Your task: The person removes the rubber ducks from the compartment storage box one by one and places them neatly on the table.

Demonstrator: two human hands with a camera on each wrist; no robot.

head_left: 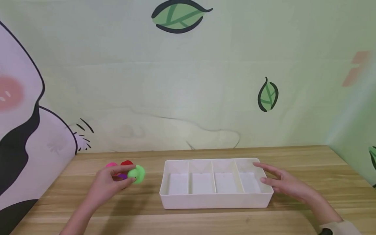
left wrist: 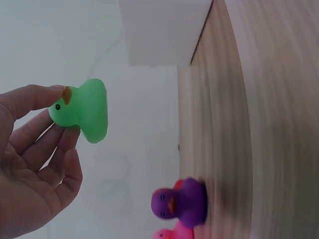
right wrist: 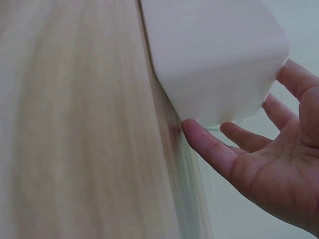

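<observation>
My left hand (head_left: 107, 184) pinches a green rubber duck (left wrist: 92, 110) by its head between thumb and fingers, above the table. The duck has an orange beak and a dark eye. Below it in the left wrist view stand a purple duck (left wrist: 182, 203) and a pink duck (left wrist: 174, 232); a red duck (head_left: 127, 162) shows behind my left hand in the head view. At the right end of a white box (head_left: 215, 200), my right hand (head_left: 286, 184) spreads its fingers against the end wall, with the fingertips right at the rim.
The box is split by dividers (head_left: 213, 178) into several compartments in a row, and no ducks show inside. It stands on a wood-grain table (head_left: 205, 222). Behind rises a pale green backdrop (head_left: 117, 81) printed with leaves and a cartoon animal.
</observation>
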